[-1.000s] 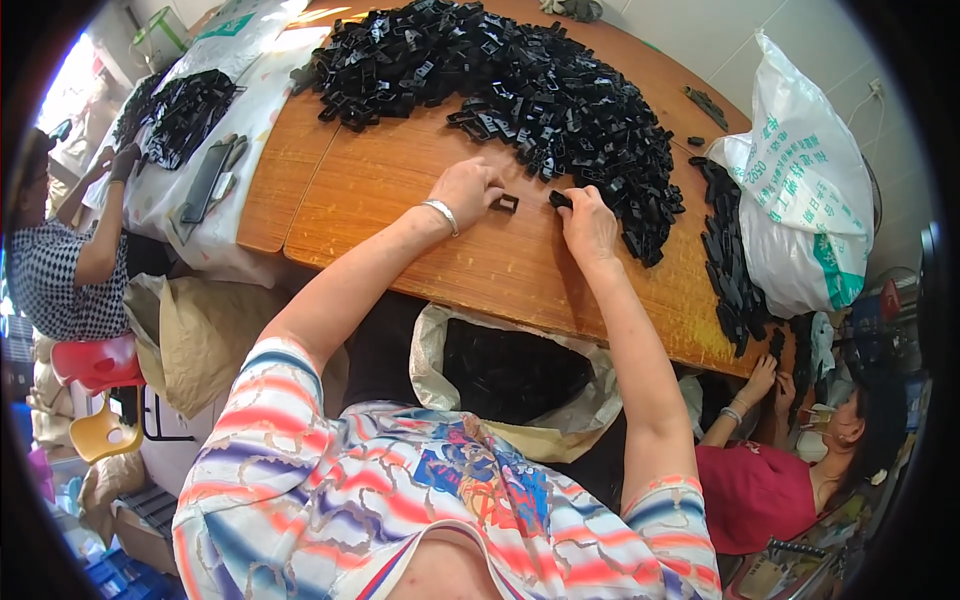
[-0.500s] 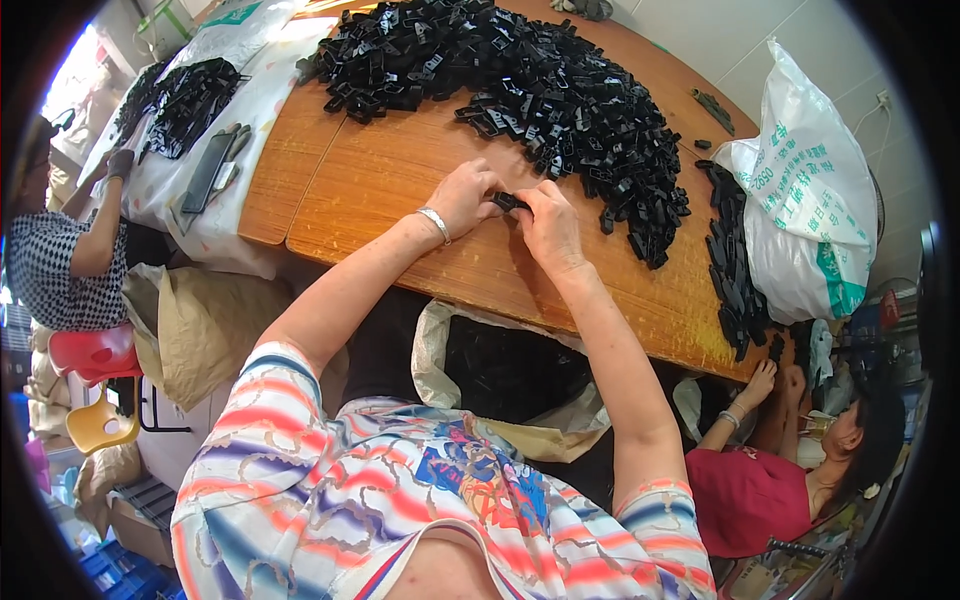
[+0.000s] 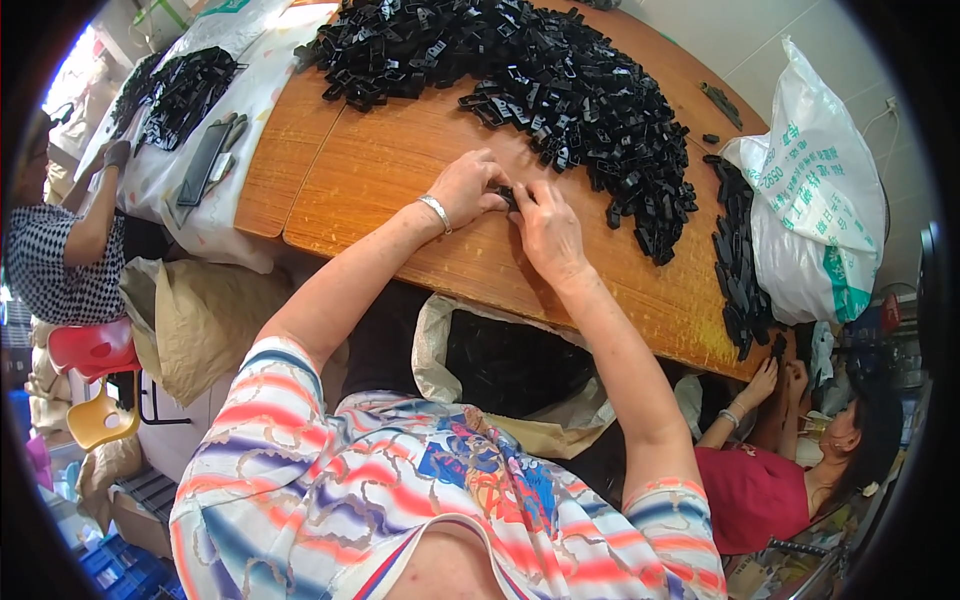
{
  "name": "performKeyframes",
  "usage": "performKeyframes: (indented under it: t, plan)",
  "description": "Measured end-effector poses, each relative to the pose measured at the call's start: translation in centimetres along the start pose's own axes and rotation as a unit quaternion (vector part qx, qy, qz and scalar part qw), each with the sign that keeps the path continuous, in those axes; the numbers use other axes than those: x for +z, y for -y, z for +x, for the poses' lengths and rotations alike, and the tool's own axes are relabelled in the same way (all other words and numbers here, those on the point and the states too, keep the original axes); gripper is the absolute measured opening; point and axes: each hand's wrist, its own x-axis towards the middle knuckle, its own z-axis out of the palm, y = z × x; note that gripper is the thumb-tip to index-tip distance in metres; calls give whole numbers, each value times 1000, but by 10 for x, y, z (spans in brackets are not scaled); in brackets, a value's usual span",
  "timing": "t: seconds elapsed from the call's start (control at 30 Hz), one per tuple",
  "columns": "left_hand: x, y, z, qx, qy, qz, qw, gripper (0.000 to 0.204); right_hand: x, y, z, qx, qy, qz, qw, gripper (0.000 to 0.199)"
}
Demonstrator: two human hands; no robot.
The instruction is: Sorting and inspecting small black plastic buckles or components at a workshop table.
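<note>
Over the brown wooden table, my left hand and my right hand meet at a small black plastic part. The fingers of both hands are closed on it, and they cover most of its surface. Just beyond my hands a large heap of similar black plastic parts curves across the table from the far left to the right.
An open sack with dark contents hangs below the table's near edge. A white plastic bag and a row of black pieces lie at right. Co-workers sit on both sides; a phone rests on the left table.
My right hand has turned and its fingers now cover more of the black part, which shows less. My left hand stays in nearly the same place.
</note>
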Motion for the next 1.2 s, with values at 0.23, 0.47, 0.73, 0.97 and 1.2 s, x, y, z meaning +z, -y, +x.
performKeyframes:
  t: [0.23, 0.47, 0.73, 0.97, 1.2]
  plan:
    - [-17, -8, 11, 72, 152, -44, 985, 25, -11, 13, -26, 66, 11, 48, 997, 31]
    - [-32, 37, 50, 8, -122, 133, 983, 37, -66, 72, -137, 84, 88, 119, 985, 29]
    - [-21, 39, 60, 72, -91, 248, 962, 13, -80, 13, -115, 100, -14, 74, 992, 13]
    - [-1, -22, 17, 96, 5, 208, 973, 17, -64, -75, -53, 277, -33, -70, 958, 19]
    - [12, -60, -17, 113, -31, 85, 990, 23, -41, -65, -41, 323, -27, 72, 943, 25]
